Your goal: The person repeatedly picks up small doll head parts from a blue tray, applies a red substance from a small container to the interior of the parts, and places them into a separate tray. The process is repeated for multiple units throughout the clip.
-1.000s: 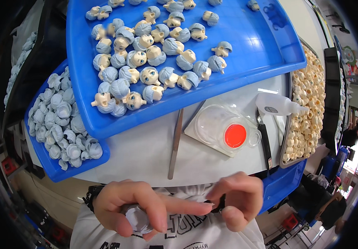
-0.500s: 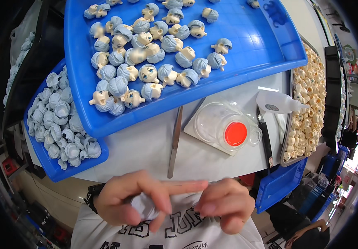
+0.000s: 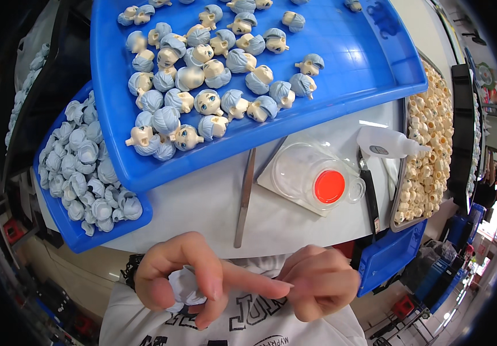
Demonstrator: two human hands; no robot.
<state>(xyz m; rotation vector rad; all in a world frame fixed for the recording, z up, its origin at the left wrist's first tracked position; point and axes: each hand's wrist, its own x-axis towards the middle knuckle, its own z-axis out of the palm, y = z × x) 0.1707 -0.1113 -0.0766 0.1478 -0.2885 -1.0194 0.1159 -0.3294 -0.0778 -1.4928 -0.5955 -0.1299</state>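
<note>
My left hand [image 3: 193, 274] is closed around a pale blue doll hair piece [image 3: 186, 286], with its index finger stretched out to the right. My right hand [image 3: 317, 282] is curled, its thumb and fingers pinched together at the tip of that left index finger. Whatever may lie in the pinch is too small or too blurred to make out. Both hands are in front of my shirt, just off the table's near edge. Beyond them lie metal tweezers [image 3: 245, 199] and a clear round container [image 3: 299, 173] with a red disc [image 3: 329, 187].
A big blue tray [image 3: 352, 95] holds several doll heads with blue hair. A smaller blue bin [image 3: 81, 241] at left is heaped with hair pieces. At right are a tray of bare head parts [image 3: 430, 144], a squeeze bottle [image 3: 384, 142] and a black-handled knife [image 3: 369, 196].
The hair piece has turned and shifted slightly left in my left hand. My left index finger has tilted downward, and my right hand has moved slightly right, still curled.
</note>
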